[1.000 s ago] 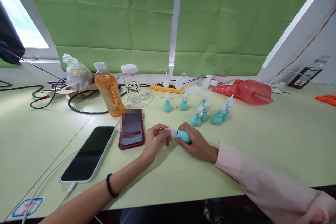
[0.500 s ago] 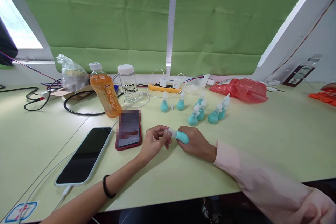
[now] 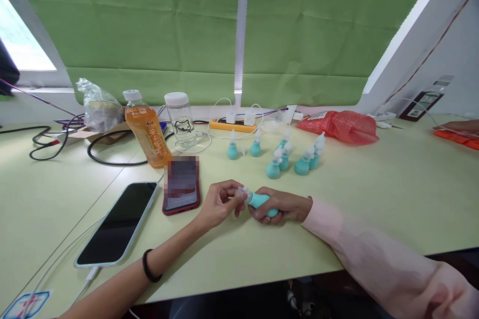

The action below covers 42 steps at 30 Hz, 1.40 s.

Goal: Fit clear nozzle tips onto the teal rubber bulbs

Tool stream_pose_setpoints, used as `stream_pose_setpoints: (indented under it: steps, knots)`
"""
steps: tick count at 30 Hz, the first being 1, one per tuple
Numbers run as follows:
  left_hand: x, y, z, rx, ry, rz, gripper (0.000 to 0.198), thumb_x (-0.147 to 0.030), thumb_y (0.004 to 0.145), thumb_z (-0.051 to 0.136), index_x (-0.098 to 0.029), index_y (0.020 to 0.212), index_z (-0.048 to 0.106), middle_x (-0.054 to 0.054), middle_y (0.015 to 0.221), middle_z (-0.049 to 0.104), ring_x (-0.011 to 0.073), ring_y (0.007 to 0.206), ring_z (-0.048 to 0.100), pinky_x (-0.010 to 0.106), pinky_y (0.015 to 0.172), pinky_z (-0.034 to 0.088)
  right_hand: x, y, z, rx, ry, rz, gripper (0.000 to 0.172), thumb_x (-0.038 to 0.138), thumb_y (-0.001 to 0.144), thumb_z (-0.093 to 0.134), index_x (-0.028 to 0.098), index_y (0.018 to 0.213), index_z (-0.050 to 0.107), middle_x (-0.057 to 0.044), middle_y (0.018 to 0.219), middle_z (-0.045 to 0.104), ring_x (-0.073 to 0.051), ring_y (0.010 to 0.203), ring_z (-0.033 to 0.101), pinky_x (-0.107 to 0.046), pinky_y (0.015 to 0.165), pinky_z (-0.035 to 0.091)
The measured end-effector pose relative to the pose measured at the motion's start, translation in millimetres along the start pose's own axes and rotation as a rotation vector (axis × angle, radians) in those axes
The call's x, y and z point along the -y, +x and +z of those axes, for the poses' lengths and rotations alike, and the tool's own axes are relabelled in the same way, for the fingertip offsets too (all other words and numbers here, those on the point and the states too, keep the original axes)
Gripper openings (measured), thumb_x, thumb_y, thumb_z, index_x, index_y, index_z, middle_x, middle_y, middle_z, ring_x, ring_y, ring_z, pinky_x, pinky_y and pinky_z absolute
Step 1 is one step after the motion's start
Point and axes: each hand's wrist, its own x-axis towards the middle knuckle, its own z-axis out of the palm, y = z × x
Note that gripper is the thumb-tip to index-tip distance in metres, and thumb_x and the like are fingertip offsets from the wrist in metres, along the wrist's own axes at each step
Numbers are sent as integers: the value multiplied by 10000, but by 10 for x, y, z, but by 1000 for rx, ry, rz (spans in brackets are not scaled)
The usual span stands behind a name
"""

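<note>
My right hand (image 3: 284, 205) is wrapped round a small teal rubber bulb (image 3: 262, 203) that lies sideways just above the pale green table (image 3: 374, 194). My left hand (image 3: 217, 204) pinches the clear plastic tip (image 3: 243, 192) at the bulb's left end. Both hands rest near the table's middle front. Several more teal bulbs with white tips (image 3: 284, 157) stand upright behind my hands.
A black phone on a cable (image 3: 118, 222) and a red-cased phone (image 3: 181, 184) lie to the left. Behind them stand an orange drink bottle (image 3: 147, 129) and a clear jar (image 3: 181, 117). A power strip (image 3: 234, 124), cables and a red bag (image 3: 340, 127) line the back.
My right hand has turned, so the bulb's body now shows more and the tip points up-left. The whole view has drifted slightly.
</note>
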Motion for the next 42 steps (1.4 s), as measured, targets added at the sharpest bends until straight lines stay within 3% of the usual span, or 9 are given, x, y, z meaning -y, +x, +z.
stream_pose_setpoints:
  steps: [6, 9, 12, 16, 20, 23, 29, 36, 42]
  knots:
    - [-30, -16, 28, 39, -24, -3, 238, -324, 659, 609, -112, 756, 561, 8, 508, 532, 98, 443, 470, 214, 406, 401, -86, 60, -85, 287, 220, 18, 146, 191, 639, 559, 150, 741, 463, 66, 456, 432, -3, 311, 241, -101, 255, 125]
    - [-30, -18, 52, -26, -22, 15, 208, -305, 650, 618, -113, 714, 569, 11, 519, 540, 102, 442, 484, 215, 412, 398, -89, 77, -78, 316, 194, -57, 161, 261, 683, 542, 149, 772, 466, 57, 497, 457, 6, 289, 211, -114, 246, 117]
    - [-5, -18, 57, -219, 30, 86, 179, -291, 656, 614, -121, 637, 562, 7, 547, 528, 101, 485, 497, 209, 454, 402, -21, 69, -73, 122, 14, -187, 266, 401, 762, 438, 158, 867, 470, -14, 696, 546, -15, 329, 348, -141, 280, 254]
    - [27, -18, 34, -498, 129, 252, 150, -282, 666, 609, -150, 663, 538, 16, 714, 547, 132, 714, 529, 209, 622, 421, 81, 99, -152, -453, -440, -428, 337, 423, 798, 368, 188, 1033, 427, -80, 993, 512, -121, 659, 542, -248, 519, 461]
    - [40, -30, 38, -456, 187, 210, 166, -328, 744, 518, -163, 744, 502, 7, 696, 564, 120, 681, 524, 204, 603, 390, 139, 263, -215, -797, -1189, -483, 332, 262, 808, 375, 125, 1106, 426, -134, 1152, 433, -222, 1013, 442, -350, 799, 406]
    - [47, -50, 61, -344, 236, 160, 193, -351, 780, 461, -162, 756, 490, -10, 617, 546, 99, 580, 489, 189, 527, 350, 192, 453, -236, -827, -1484, -220, 298, 160, 804, 328, 113, 1062, 470, -144, 1089, 467, -235, 983, 465, -342, 781, 398]
    - [52, -61, 78, -316, 267, 146, 217, -370, 782, 452, -158, 749, 483, -7, 610, 537, 95, 570, 465, 187, 517, 332, 278, 784, -388, -923, -1511, 22, 255, 138, 790, 340, 90, 952, 531, -161, 930, 506, -244, 860, 512, -323, 677, 405]
    - [76, -38, 74, -292, 243, 133, 238, -389, 769, 463, -154, 737, 485, -5, 600, 535, 96, 567, 455, 193, 522, 336, 269, 942, -470, -979, -1531, 70, 276, 78, 772, 327, 88, 895, 573, -171, 942, 498, -265, 867, 494, -352, 667, 390]
    - [88, -14, 68, -321, 242, 135, 240, -384, 762, 474, -148, 728, 492, -6, 584, 527, 97, 557, 457, 198, 517, 338, 245, 870, -502, -980, -1512, 15, 286, 38, 753, 329, 89, 855, 591, -166, 887, 541, -263, 882, 489, -329, 651, 392]
